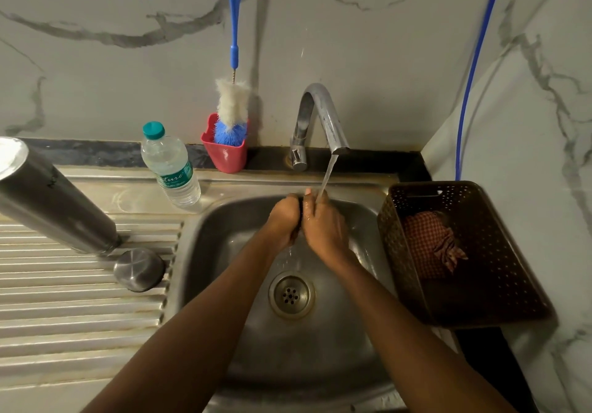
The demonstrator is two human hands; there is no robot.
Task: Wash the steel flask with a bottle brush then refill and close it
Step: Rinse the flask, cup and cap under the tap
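Note:
The steel flask (48,201) stands mouth-down on the ribbed drainboard at the left, and its round steel cap (139,269) lies beside it. The bottle brush (232,108), with a blue handle and white and blue bristles, stands in a red holder (226,153) against the wall. My left hand (283,220) and my right hand (323,225) are pressed together over the sink (224,220), under the water running from the tap (320,114). A small dark part (300,209) shows between them; my left hand curls around it and my right fingers lie against it. Most of it is hidden.
A plastic water bottle (171,164) with a teal cap stands on the sink's back rim. A brown perforated basket (461,252) holding a checked cloth sits at the sink's right edge. A blue hose (474,69) hangs down the right wall. The drain (291,294) lies below my hands.

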